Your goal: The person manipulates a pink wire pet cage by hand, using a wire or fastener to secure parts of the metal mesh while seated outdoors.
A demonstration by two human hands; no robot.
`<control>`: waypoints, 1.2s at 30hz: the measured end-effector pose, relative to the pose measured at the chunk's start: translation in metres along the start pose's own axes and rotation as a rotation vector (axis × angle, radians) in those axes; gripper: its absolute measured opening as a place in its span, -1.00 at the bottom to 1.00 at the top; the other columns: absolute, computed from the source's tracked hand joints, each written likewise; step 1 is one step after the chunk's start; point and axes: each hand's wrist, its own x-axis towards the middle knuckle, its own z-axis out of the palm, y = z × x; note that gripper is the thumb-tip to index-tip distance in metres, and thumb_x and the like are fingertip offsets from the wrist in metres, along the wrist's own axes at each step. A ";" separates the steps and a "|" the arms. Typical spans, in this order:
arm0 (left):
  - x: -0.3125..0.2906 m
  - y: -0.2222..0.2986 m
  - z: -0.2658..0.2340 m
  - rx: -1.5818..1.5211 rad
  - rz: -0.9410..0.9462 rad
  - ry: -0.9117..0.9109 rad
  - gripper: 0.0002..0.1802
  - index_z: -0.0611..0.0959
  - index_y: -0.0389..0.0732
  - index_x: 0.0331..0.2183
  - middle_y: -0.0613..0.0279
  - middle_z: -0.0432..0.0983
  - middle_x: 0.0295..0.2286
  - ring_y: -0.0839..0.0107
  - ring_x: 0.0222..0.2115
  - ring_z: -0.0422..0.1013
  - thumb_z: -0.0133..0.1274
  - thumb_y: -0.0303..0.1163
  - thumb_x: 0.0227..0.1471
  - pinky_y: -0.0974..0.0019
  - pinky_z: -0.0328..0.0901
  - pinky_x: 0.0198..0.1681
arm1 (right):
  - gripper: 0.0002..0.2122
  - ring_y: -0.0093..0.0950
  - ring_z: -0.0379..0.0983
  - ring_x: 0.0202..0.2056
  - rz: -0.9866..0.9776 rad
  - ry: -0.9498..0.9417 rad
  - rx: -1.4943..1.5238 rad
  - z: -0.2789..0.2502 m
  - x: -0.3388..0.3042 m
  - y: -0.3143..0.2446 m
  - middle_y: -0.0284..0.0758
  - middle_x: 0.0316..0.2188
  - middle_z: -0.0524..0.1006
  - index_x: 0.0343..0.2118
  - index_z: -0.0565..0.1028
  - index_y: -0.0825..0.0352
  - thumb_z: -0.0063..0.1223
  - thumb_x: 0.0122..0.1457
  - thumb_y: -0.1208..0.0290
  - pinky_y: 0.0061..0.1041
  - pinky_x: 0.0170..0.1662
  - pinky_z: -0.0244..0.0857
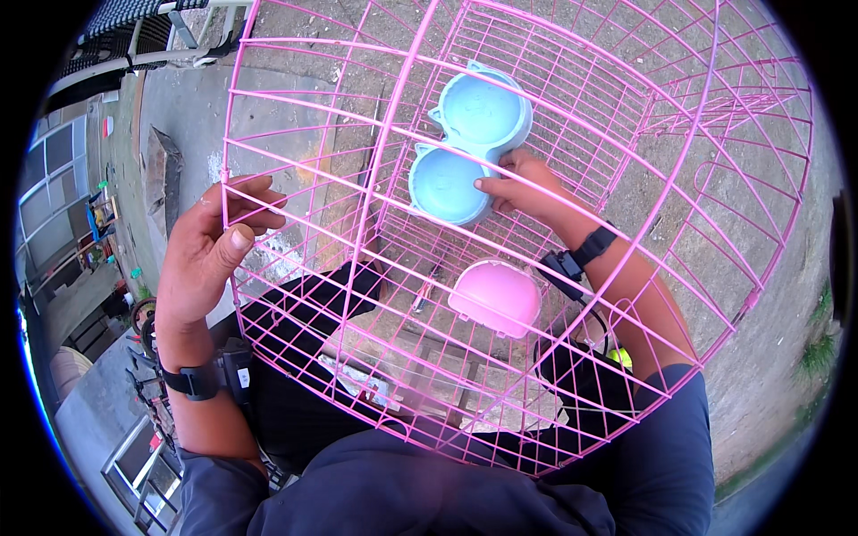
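Observation:
A large pink wire cage [368, 201] fills the middle of the view, in front of my body. My left hand [214, 246] is at its left edge, fingers curled loosely round the edge wires with the thumb on the near side. My right arm reaches inside the cage, with wires crossing in front of it. There my right hand [527, 183] pinches the right side of a light blue double bowl [483, 112] with cat-ear points on its rims. Both of its round cups look empty. Nearer to me, a half-round pink plastic piece [496, 297] sits within the cage outline.
Bare dirt ground [760, 375] spreads to the right, with grass at its rim. At the left lie a concrete slab [197, 107] and a rough wooden block [162, 179]. A dark woven chair [125, 22] stands at the upper left. A wooden stool [438, 366] shows through the wires.

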 end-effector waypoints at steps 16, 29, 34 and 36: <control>0.000 -0.006 -0.002 0.006 0.046 -0.003 -0.28 0.38 -0.38 0.02 0.05 0.48 -0.18 0.35 -0.20 0.44 0.10 -0.01 0.01 0.30 0.29 -0.08 | -0.39 -0.43 0.44 -0.25 -0.002 -0.241 -0.145 0.009 0.030 0.040 -0.14 -0.16 0.44 0.18 0.13 0.46 0.08 0.13 0.31 -0.48 -0.21 0.40; -0.008 -0.021 -0.007 0.167 0.156 0.078 -0.38 0.40 -0.35 0.01 0.07 0.46 -0.15 0.31 -0.12 0.40 -0.07 -0.01 0.13 0.28 0.24 -0.03 | -0.54 -0.51 0.46 -0.30 0.030 0.070 -0.018 -0.076 -0.072 -0.011 -0.29 -0.25 0.47 0.06 0.32 0.40 0.05 0.14 0.27 -0.55 -0.26 0.40; -0.016 -0.030 -0.012 0.359 0.332 0.386 -0.44 0.48 -0.39 -0.08 -0.01 0.51 -0.20 0.29 -0.11 0.40 -0.03 -0.06 0.12 0.29 0.22 -0.01 | -0.56 -0.50 0.48 -0.31 -0.109 0.171 0.050 -0.119 -0.146 -0.021 -0.32 -0.22 0.48 0.06 0.33 0.35 0.04 0.15 0.28 -0.55 -0.24 0.41; -0.023 -0.037 -0.015 0.273 0.332 0.448 -0.44 0.48 -0.39 -0.08 -0.01 0.51 -0.20 0.28 -0.11 0.40 -0.07 -0.05 0.15 0.30 0.23 -0.01 | -0.58 -0.50 0.49 -0.30 -0.108 0.280 0.084 -0.116 -0.177 -0.030 -0.31 -0.23 0.49 0.05 0.34 0.35 0.03 0.15 0.28 -0.54 -0.25 0.41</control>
